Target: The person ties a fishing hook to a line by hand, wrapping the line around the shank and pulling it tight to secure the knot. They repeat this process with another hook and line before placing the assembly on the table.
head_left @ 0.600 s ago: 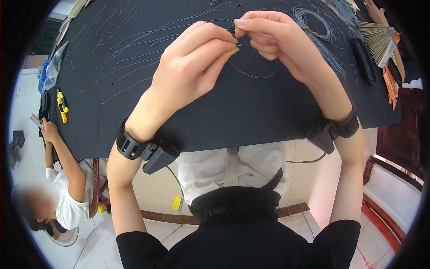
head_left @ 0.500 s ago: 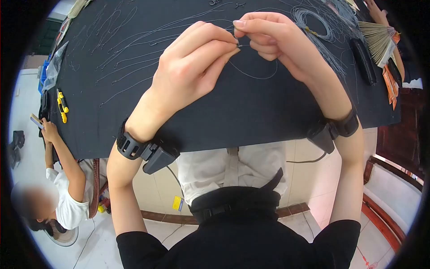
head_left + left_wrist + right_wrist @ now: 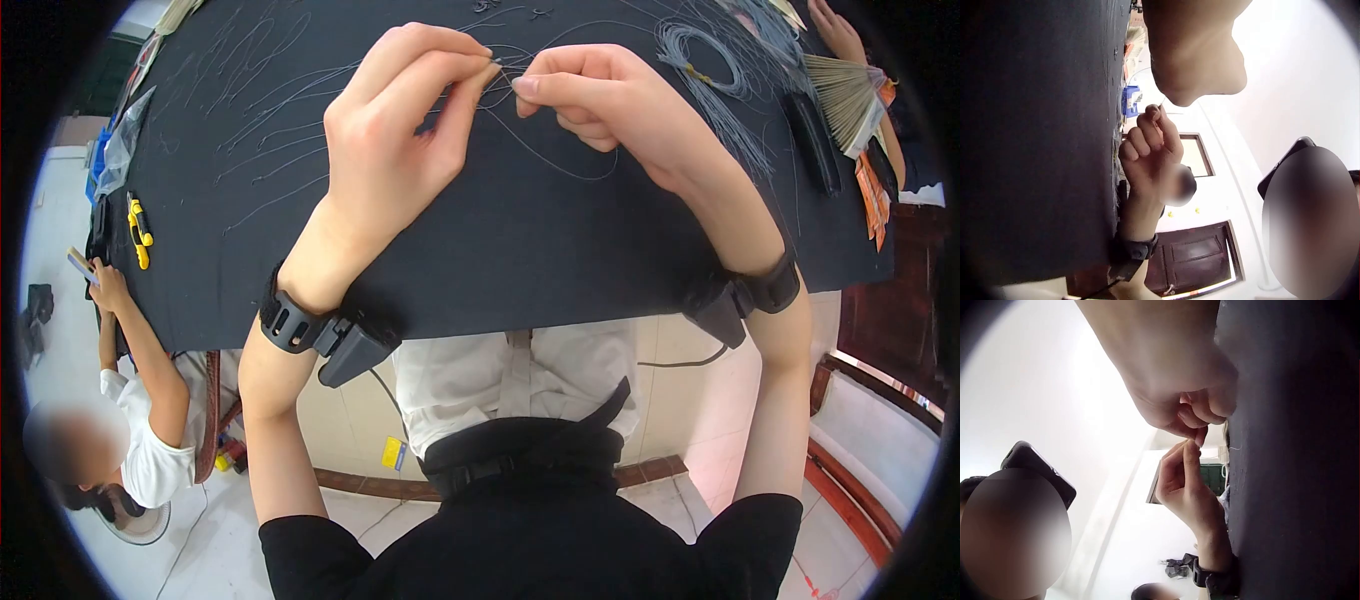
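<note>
Over the black-covered table (image 3: 560,260), my left hand (image 3: 405,130) pinches a thin grey cord (image 3: 588,178) between thumb and fingers, a tiny dark bit showing at its fingertips. Just to the right, my right hand (image 3: 610,110) pinches the cord between thumb and forefinger, its other fingers curled in. The cord's slack hangs in a curve below the hands. In the left wrist view, a fine strand rises from the right hand's fingertips (image 3: 1156,111). The right wrist view has both hands' fingertips meeting closely, the strand there mostly hidden.
Several looped cords (image 3: 285,130) lie spread at left, and a tied coil (image 3: 700,60) lies at back right. Beside it are a black case (image 3: 810,140) and a fan-shaped bundle of pale strips (image 3: 845,95). Yellow cutters (image 3: 139,232) lie at the left edge, near another seated person (image 3: 160,410).
My left hand has moved left and slightly up, while the right has come down a little. The right fingertips, earlier above the left ones, now sit to their right and lower.
</note>
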A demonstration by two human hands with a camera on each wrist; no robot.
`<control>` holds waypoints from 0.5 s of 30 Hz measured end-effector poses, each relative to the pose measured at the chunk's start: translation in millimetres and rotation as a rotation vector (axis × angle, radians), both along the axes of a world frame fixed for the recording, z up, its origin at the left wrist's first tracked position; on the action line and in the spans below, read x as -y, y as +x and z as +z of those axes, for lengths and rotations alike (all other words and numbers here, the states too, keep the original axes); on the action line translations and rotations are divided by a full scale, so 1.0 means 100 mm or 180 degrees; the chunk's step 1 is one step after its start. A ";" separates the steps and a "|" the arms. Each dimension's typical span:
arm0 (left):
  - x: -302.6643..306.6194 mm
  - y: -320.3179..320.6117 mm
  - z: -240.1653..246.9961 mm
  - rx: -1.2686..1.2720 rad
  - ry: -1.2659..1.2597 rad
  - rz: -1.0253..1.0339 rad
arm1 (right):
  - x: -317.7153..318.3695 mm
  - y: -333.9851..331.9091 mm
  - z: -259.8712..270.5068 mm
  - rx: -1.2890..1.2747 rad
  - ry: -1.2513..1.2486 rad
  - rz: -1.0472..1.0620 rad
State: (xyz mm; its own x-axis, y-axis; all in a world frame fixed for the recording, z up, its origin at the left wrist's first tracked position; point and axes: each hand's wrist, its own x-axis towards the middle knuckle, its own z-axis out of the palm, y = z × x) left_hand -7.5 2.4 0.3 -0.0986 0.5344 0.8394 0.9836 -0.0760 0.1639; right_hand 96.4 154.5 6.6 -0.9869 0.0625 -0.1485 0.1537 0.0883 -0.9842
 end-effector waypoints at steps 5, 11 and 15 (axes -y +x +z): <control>0.00 -0.01 -0.01 0.0008 -0.0202 0.0136 | 0.00 0.02 0.01 -0.0232 0.0003 -0.0138; 0.00 0.00 -0.02 -0.0169 -0.0327 0.0034 | -0.03 0.02 0.02 -0.0201 -0.0256 -0.0081; -0.01 -0.01 -0.04 -0.0216 -0.0355 -0.0068 | -0.04 0.02 0.01 -0.0289 -0.0180 0.0020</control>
